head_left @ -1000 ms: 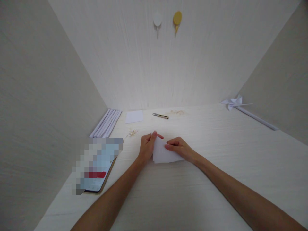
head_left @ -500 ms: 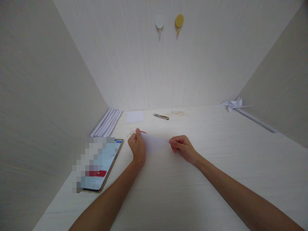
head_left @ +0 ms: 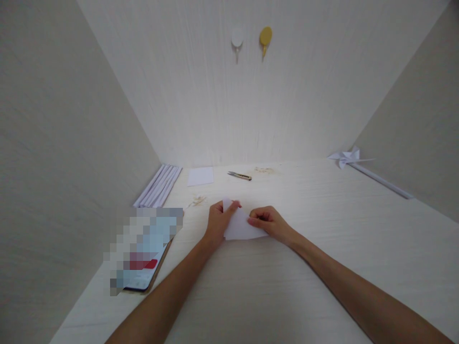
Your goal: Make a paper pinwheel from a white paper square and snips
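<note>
A white sheet of paper (head_left: 241, 227) is held between my two hands above the middle of the table. My left hand (head_left: 219, 220) grips its left side, with the thumb lying across the upper edge. At the right side, my right hand (head_left: 268, 222) pinches the paper between thumb and fingers. Its lower edge faces me and spans the gap between the hands. Parts of the sheet behind the fingers are hidden.
Thread snips (head_left: 239, 176) lie beyond my hands, beside a white paper square (head_left: 200, 176). Rolled paper sticks (head_left: 159, 185) and a phone (head_left: 152, 263) are at left. Small tan bits (head_left: 198, 200) lie nearby. A paper pinwheel (head_left: 347, 156) rests at far right. Two hooks, one yellow (head_left: 266, 37), hang on the wall.
My left hand has moved right, closer to my right hand. The paper, blurred and stretched flat before, is now tilted up, its face toward me.
</note>
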Tool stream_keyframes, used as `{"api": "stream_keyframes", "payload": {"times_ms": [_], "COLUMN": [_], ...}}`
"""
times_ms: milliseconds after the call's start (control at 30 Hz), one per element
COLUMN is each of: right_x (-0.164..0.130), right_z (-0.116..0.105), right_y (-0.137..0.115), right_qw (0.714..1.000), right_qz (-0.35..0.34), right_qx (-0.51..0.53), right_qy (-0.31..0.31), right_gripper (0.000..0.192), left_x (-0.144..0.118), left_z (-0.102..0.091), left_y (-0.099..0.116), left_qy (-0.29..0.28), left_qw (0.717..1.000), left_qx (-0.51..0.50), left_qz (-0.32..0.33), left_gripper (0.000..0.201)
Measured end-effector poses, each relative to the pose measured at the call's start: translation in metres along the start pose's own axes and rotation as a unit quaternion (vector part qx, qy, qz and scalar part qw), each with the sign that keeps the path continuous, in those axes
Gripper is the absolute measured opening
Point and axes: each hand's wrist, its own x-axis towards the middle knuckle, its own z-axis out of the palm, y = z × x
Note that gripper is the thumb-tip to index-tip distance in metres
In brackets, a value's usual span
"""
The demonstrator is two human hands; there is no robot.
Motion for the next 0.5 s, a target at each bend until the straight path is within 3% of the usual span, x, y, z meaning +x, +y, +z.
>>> {"api": "stream_keyframes", "payload": {"times_ms": [100, 267, 367, 500], "right_x": [0.000, -0.002, -0.003, -0.003], "right_z": [0.000, 0.000, -0.001, -0.001], "right_y": [-0.003, -0.006, -0.005, -0.002], "right_qw": [1.000, 0.997, 0.995, 0.993], "right_qz": [-0.001, 0.009, 0.027, 0.029], "right_qx": [0.015, 0.070, 0.092, 0.113], "right_qy": [0.010, 0.004, -0.004, -0.008], "right_gripper": [0.040, 0.039, 0.037, 0.038], "left_x": [-0.002, -0.002, 0.007, 0.020], "left_z": [0.002, 0.004, -0.003, -0.019], "left_y": [0.003, 0.002, -0.001, 0.000], "left_qy": [-0.036, -0.009, 0.041, 0.174], "left_qw": [0.999, 0.998, 0.990, 0.957], "left_qx": [-0.004, -0.061, -0.132, -0.226], "left_qz": [-0.029, -0.027, 0.003, 0.050], "left_gripper": [0.021, 0.021, 0.025, 0.029]}}
